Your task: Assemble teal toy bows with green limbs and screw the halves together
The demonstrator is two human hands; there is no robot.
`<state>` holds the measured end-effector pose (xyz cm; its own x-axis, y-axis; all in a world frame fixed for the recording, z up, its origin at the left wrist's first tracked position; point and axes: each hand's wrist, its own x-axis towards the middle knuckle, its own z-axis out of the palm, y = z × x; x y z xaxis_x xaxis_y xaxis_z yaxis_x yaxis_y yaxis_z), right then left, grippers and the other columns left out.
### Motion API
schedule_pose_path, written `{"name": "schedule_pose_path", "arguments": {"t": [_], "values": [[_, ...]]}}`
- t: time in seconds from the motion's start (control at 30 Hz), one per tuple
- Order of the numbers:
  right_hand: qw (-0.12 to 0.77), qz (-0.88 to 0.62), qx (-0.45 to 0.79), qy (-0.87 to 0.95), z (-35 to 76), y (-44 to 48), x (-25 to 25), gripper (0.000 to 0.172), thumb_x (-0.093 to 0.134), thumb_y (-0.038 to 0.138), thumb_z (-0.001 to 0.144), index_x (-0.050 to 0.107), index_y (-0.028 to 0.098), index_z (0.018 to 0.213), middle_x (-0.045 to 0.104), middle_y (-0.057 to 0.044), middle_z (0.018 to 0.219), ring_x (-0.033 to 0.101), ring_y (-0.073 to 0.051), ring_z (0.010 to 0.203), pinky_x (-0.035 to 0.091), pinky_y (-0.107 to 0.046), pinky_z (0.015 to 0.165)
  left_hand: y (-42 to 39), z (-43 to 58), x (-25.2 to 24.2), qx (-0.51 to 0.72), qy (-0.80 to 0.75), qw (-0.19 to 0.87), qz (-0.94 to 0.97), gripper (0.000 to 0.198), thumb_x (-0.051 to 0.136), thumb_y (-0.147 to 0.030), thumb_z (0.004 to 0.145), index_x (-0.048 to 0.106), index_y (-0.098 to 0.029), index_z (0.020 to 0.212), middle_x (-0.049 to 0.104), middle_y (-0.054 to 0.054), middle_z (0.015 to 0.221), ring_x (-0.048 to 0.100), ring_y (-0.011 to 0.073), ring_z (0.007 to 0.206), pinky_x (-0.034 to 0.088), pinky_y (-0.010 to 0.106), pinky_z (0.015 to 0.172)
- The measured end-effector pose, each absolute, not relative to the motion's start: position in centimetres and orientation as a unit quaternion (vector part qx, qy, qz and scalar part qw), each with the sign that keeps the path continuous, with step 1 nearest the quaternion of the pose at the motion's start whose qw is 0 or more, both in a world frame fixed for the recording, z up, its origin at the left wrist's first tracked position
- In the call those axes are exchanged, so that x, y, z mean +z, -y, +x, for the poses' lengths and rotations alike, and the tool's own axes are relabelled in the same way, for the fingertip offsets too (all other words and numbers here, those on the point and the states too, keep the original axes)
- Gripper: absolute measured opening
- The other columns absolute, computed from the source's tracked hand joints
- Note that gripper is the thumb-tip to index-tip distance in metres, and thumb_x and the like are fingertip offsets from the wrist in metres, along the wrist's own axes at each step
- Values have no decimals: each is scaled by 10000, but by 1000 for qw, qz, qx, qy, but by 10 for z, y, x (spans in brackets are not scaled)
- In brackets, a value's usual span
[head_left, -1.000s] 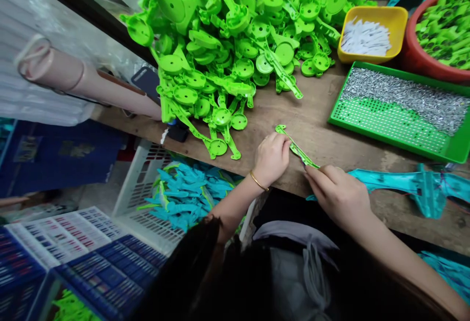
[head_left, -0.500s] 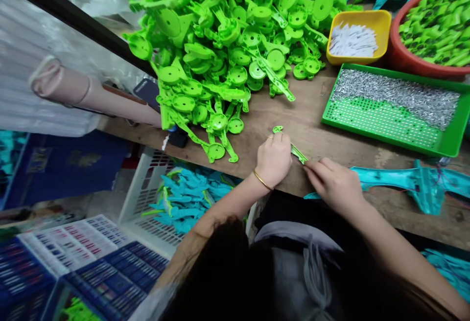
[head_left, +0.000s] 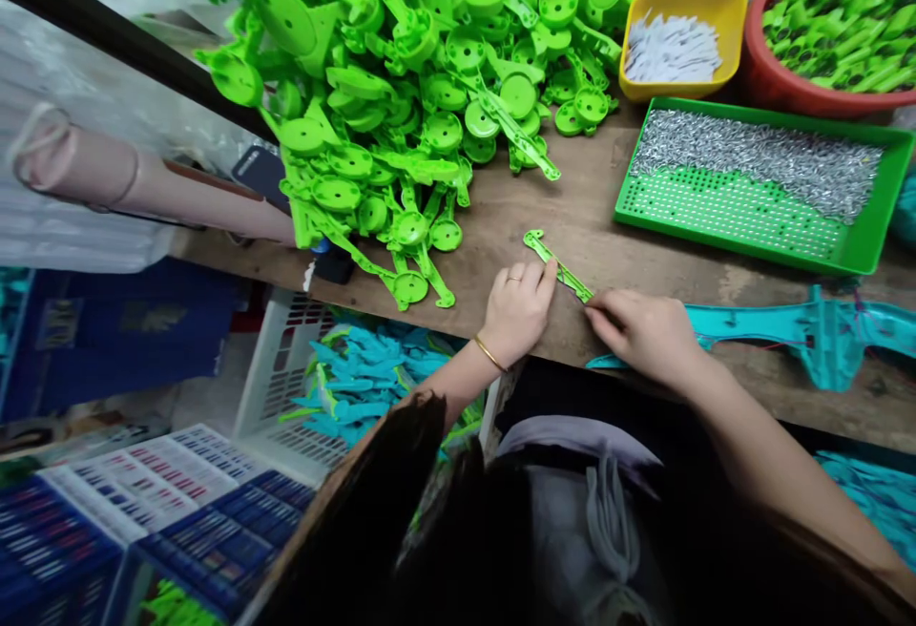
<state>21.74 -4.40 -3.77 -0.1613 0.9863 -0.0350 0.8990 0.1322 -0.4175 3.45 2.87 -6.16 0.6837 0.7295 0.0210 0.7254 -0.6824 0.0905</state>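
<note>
A thin green plastic strip part (head_left: 551, 259) lies slanted on the wooden bench (head_left: 622, 259) between my two hands. My left hand (head_left: 516, 306), with a ring and a gold bracelet, curls its fingers against the strip's middle. My right hand (head_left: 640, 332) pinches the strip's lower right end with thumb and forefinger. Just beyond the hands rises a big heap of green plastic disc-and-arm parts (head_left: 415, 73).
A green perforated tray (head_left: 751, 220) holds several small silver pieces. Behind it stand a yellow tub of white bits (head_left: 676, 44) and a red bowl of green parts (head_left: 837, 30). A teal plastic piece (head_left: 787, 330) lies right of my hand. A white crate of teal parts (head_left: 358, 383) sits below the bench.
The view has shifted slightly, and both hands stay on the green strip. The left fingers have slid so that more of the strip's upper end shows.
</note>
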Motion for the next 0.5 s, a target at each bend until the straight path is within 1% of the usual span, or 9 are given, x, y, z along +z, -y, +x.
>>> {"name": "schedule_pose_path", "arguments": {"t": [0.07, 0.1, 0.17, 0.2, 0.27, 0.3, 0.33, 0.4, 0.5], "values": [[95, -634, 194, 743, 218, 42, -31, 241, 463, 329, 909, 676, 223, 947, 743, -35, 926, 670, -171, 734, 351, -260, 573, -29, 33, -58, 29, -396, 40, 917, 397, 366, -162, 939, 538, -85, 1288, 633, 154, 1039, 554, 271, 918, 443, 412, 802], [80, -633, 207, 742, 219, 41, -27, 238, 465, 326, 907, 672, 226, 964, 743, -37, 931, 672, -177, 736, 358, -263, 581, -30, 32, -56, 41, -398, 53, 915, 379, 380, -176, 940, 563, -94, 1261, 631, 147, 1030, 552, 270, 931, 447, 413, 815], [55, -632, 228, 739, 219, 39, -20, 236, 469, 326, 905, 664, 231, 998, 742, -41, 920, 671, -187, 737, 367, -270, 597, -32, 30, -53, 97, -406, 88, 904, 325, 411, -209, 942, 623, -118, 1170, 620, 134, 1037, 543, 262, 984, 453, 408, 857], [44, -632, 234, 738, 220, 38, -17, 239, 469, 325, 904, 661, 233, 1013, 741, -44, 913, 670, -190, 735, 368, -273, 602, -34, 30, -53, 134, -402, 106, 899, 304, 425, -220, 941, 639, -126, 1134, 610, 134, 1074, 531, 260, 1040, 449, 410, 897], [23, -633, 240, 736, 221, 37, -12, 247, 464, 321, 904, 658, 230, 1028, 739, -52, 900, 662, -191, 722, 363, -275, 603, -35, 31, -54, 200, -367, 144, 897, 269, 454, -228, 936, 649, -132, 1094, 589, 135, 1160, 498, 250, 1152, 415, 425, 999], [15, -633, 243, 735, 222, 37, -11, 248, 461, 321, 904, 658, 228, 1024, 738, -55, 887, 657, -189, 713, 359, -273, 602, -35, 32, -56, 223, -342, 168, 897, 252, 465, -226, 934, 652, -138, 1079, 591, 129, 1175, 497, 236, 1174, 399, 428, 1032], [10, -632, 249, 734, 222, 36, -10, 247, 460, 323, 902, 659, 227, 1014, 736, -53, 866, 649, -184, 700, 353, -269, 598, -35, 33, -60, 237, -319, 197, 896, 233, 477, -227, 933, 658, -150, 1058, 605, 116, 1164, 513, 220, 1166, 398, 426, 1043], [10, -627, 276, 728, 224, 34, -9, 242, 462, 327, 896, 661, 230, 995, 724, -37, 804, 623, -163, 651, 340, -255, 581, -35, 35, -67, 260, -294, 258, 883, 191, 509, -234, 927, 681, -179, 989, 648, 83, 1083, 569, 191, 1090, 436, 412, 1013], [14, -613, 305, 729, 225, 30, -8, 242, 464, 328, 888, 664, 236, 987, 702, -15, 735, 584, -140, 589, 324, -243, 562, -40, 33, -74, 291, -281, 316, 858, 153, 564, -218, 900, 702, -188, 959, 681, 76, 1052, 605, 186, 1053, 467, 408, 981]]}}
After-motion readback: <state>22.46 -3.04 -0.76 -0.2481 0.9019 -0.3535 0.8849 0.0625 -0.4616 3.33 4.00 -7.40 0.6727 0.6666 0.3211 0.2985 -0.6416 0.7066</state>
